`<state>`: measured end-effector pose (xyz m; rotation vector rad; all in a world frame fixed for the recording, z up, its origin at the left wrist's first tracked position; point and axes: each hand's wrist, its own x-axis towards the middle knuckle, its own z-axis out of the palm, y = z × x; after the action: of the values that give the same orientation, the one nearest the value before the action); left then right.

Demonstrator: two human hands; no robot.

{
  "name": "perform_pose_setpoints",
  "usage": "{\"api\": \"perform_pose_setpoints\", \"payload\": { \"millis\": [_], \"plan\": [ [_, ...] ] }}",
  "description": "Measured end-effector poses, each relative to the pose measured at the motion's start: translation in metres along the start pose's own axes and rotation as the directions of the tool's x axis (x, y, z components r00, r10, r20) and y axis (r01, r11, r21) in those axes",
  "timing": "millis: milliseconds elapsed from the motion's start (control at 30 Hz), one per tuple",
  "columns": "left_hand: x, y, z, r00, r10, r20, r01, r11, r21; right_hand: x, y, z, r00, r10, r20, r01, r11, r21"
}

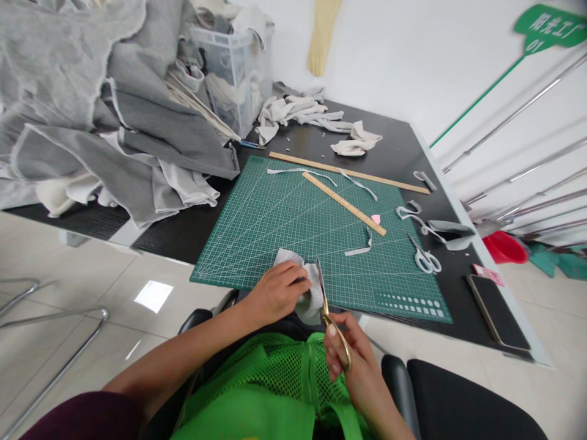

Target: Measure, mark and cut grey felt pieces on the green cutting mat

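My left hand (280,292) is closed on a piece of pale grey fabric (315,292) at the front edge of the green cutting mat (257,220). Part of the fabric hangs below that edge. In my right hand (355,348) is a pair of gold-handled scissors (326,308), fingers through the loops. Their blades point away from me and lie along the fabric's right side; whether they are cutting into it I cannot tell. A short fabric strip (359,251) lies on the mat just beyond.
Two wooden rulers (343,203) and thin strips lie on the mat. White-handled scissors (427,261) and a phone (498,310) are at right. Grey fabric (178,131) is heaped at left by a clear plastic bin (233,79). Cream scraps (293,111) lie at the back.
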<state>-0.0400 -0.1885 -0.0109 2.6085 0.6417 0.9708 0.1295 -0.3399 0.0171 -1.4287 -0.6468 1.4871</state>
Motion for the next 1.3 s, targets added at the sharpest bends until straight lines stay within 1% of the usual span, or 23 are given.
{"api": "perform_pose_setpoints", "payload": {
  "millis": [200,667,967,1133,1300],
  "plan": [
    [0.0012,0.0005,-0.0013,1.000,-0.001,0.004,0.001,1.000,-0.008,-0.0004,-0.0028,0.0008,1.000,0.001,0.000,-0.001,1.000,-0.019],
    [0.0006,-0.0004,-0.0003,1.000,0.001,0.012,-0.001,1.000,-0.011,-0.0008,-0.0009,0.0005,1.000,-0.002,-0.006,0.002,1.000,-0.007],
    [0.0017,0.0004,-0.0011,1.000,0.003,0.010,-0.003,1.000,-0.024,-0.0026,-0.0029,0.0026,0.999,-0.026,0.022,0.026,0.999,-0.033],
    [0.0020,0.0010,-0.0023,1.000,-0.005,0.019,0.006,1.000,-0.029,-0.0030,-0.0033,0.0021,0.999,-0.016,0.039,0.018,0.999,-0.032],
    [0.0023,0.0011,-0.0024,1.000,-0.004,0.013,0.005,0.999,-0.037,-0.0040,-0.0051,0.0022,1.000,-0.017,0.022,0.018,0.999,-0.050]
  ]
}}
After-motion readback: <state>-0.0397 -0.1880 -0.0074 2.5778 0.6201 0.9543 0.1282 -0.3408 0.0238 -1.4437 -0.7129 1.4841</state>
